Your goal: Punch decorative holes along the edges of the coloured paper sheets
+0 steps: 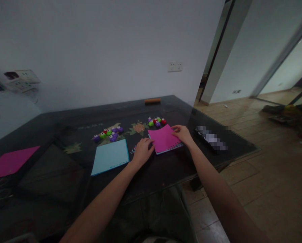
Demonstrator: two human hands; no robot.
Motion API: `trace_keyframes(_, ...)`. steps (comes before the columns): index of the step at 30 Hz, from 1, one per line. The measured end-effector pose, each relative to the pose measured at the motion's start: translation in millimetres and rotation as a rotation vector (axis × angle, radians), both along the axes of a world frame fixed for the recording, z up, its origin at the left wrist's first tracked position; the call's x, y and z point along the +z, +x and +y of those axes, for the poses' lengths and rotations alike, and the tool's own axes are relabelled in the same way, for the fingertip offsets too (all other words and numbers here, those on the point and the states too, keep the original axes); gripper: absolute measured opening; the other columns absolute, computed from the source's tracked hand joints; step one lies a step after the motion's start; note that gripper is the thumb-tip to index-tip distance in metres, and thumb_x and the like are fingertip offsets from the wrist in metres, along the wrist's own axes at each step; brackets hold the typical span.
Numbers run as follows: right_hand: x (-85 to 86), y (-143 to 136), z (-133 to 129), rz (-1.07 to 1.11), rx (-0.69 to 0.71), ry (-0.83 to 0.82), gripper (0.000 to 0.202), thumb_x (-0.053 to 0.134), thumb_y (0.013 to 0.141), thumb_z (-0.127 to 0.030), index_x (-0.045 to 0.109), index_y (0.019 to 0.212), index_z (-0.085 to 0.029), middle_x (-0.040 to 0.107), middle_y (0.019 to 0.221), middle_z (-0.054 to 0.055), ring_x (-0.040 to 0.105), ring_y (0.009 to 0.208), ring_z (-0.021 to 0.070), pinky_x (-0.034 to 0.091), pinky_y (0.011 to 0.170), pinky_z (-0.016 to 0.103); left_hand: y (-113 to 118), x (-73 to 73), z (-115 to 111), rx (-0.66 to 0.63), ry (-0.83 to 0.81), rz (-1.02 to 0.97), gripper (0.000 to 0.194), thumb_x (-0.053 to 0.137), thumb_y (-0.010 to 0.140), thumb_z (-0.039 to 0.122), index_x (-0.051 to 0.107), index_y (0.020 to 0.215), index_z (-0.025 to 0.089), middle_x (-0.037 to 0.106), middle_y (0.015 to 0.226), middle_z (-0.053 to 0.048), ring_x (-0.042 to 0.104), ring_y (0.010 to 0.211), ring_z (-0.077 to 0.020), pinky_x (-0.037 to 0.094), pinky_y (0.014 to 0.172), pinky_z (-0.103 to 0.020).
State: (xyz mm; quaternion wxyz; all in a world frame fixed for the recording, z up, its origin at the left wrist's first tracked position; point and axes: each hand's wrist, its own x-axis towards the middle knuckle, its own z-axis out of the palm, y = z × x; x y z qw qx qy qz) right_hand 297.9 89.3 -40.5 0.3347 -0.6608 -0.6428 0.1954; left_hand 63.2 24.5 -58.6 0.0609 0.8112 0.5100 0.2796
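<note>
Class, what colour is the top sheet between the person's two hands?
The top sheet is bright pink, shown best in the head view.

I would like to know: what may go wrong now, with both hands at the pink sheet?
The pink sheet might end up crooked: its near edge does not match that of the pale paper beneath. The small colourful toys lie close to its far edge, so a forward push could scatter them. The right hand and left hand might also crease the thin sheet at its sides.
</note>
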Motion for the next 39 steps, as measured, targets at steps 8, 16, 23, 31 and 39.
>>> trace_keyframes(8,4.9,-1,-4,0.010,0.008,-0.038,0.032,0.066,0.067,-0.011,0.067,0.099,-0.016,0.066,0.075,0.002,0.059,0.066,0.0115,0.044,0.062,0.022,1,0.0,0,-0.003,-0.012,0.005,0.025,0.048,0.086,0.029,0.062,0.104,0.019,0.061,0.100,-0.006,0.052,0.096,-0.0206,0.042,0.084,-0.034)
trace_keyframes(16,0.5,1,0,-0.115,0.001,-0.097,0.033,0.069,0.066,-0.015,0.067,0.098,-0.018,0.066,0.078,0.001,0.059,0.072,0.0127,0.044,0.066,0.023,1,1.0,-2,-0.001,-0.040,0.031,0.024,0.052,0.084,0.031,0.063,0.102,0.020,0.060,0.098,-0.006,0.051,0.096,-0.0203,0.042,0.083,-0.033)
trace_keyframes(23,-2.4,1,-2,-0.274,-0.035,-0.143,0.031,0.071,0.065,-0.025,0.067,0.095,-0.024,0.064,0.083,0.003,0.059,0.071,0.0154,0.044,0.063,0.026,1,-1.6,-2,-0.018,-0.023,0.044,0.023,0.053,0.083,0.030,0.064,0.101,0.021,0.056,0.100,-0.007,0.050,0.097,-0.0206,0.043,0.084,-0.035)
trace_keyframes(31,-2.0,2,-7,-0.327,-0.062,-0.156,0.029,0.072,0.065,-0.029,0.068,0.094,-0.025,0.064,0.087,0.005,0.060,0.076,0.0178,0.043,0.066,0.027,2,-1.9,-2,-0.032,-0.034,0.032,0.024,0.052,0.083,0.029,0.062,0.104,0.022,0.055,0.109,-0.007,0.050,0.102,-0.0204,0.042,0.090,-0.036)
trace_keyframes(39,0.9,3,-5,-0.238,-0.077,-0.096,0.027,0.061,0.075,-0.030,0.065,0.100,-0.019,0.066,0.090,0.007,0.061,0.081,0.0188,0.044,0.070,0.028,9,0.6,-13,-0.037,-0.071,-0.023,0.040,0.054,0.081,0.037,0.054,0.117,0.018,0.048,0.123,-0.011,0.049,0.113,-0.0231,0.039,0.097,-0.037)
